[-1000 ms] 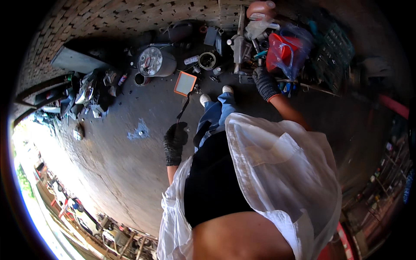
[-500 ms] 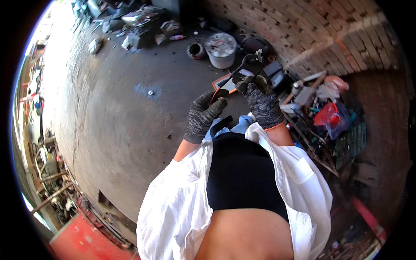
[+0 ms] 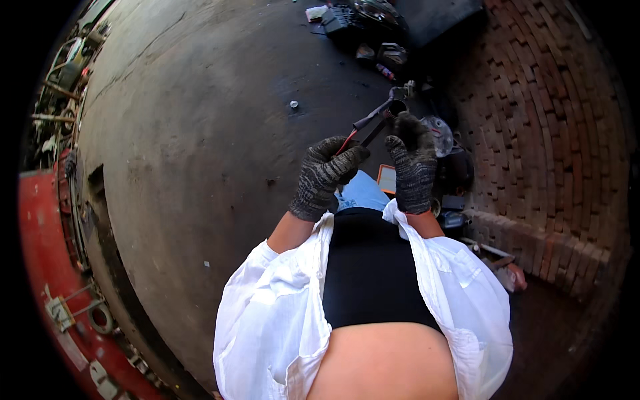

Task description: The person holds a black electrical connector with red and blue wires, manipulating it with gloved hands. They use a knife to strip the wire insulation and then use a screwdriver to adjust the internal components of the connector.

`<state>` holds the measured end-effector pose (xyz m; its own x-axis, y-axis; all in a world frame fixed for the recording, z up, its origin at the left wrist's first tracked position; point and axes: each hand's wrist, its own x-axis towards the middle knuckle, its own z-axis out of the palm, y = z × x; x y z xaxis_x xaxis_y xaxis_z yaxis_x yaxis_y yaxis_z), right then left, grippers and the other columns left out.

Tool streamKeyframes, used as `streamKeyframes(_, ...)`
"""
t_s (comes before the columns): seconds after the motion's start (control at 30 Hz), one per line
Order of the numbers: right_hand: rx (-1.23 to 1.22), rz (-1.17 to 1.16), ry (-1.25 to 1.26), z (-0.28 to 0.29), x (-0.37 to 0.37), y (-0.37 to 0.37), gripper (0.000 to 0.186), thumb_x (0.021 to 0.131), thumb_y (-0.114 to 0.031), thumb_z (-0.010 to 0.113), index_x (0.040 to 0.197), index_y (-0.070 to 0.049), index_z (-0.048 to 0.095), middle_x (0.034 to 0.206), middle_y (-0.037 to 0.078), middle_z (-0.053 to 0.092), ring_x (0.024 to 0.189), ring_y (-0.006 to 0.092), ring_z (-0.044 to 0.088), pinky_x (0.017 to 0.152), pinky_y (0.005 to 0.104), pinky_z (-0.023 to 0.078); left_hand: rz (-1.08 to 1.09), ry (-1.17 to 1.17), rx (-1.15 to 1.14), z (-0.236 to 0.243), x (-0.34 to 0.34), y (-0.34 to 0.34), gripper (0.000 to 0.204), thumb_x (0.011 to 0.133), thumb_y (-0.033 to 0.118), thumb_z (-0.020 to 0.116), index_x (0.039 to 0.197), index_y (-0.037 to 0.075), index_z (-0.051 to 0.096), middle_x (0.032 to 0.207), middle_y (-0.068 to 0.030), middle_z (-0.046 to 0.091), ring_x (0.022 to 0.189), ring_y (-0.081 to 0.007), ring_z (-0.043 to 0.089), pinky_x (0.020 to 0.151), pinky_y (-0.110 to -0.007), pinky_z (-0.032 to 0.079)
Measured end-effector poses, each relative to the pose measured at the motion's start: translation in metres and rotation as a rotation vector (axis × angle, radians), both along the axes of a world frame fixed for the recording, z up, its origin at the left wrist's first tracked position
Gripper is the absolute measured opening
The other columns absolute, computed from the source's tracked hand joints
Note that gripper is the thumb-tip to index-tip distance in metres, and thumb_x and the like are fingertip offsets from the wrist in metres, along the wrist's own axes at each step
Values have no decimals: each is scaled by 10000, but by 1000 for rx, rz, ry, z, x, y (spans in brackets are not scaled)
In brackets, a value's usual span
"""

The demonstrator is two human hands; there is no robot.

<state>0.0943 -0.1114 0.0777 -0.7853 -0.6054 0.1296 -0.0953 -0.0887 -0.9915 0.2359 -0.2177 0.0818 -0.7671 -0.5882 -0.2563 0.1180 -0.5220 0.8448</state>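
Grey knitted work gloves cover both my hands, raised in front of my body. My left hand (image 3: 327,177) is closed around the lower end of a wiring harness (image 3: 373,119), where a red wire shows beside a dark sleeve. The harness slants up and to the right to a metallic-looking connector (image 3: 409,89). Just right of it, my right hand (image 3: 413,163) is upright with bent fingers and the thumb lower down. A black strip (image 3: 375,133) runs from the left hand toward the right fingertips. What the right fingers hold is partly hidden.
A brick wall (image 3: 540,133) rises on the right. Near it are a bucket with a cluttered lid (image 3: 439,135) and an orange-framed panel (image 3: 387,179). A small white cap (image 3: 293,105) lies on the concrete floor. Red machinery (image 3: 60,267) stands on the left.
My view has turned left, so the surroundings have swung clockwise around me. The harness stays in my left hand. My right hand stands more upright, and its thumb is farther from the fingers.
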Motion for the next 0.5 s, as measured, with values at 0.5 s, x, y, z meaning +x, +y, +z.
streamKeyframes(0.5,-249,958,360,14,-42,-320,199,892,-10,662,1065,-80,729,1025,74,725,1069,241,675,976,408,518,237,-134,-298,24,72,-207,242,877,189,795,1046,23,745,852,-69,736,792,-106,657,727,-283,534)
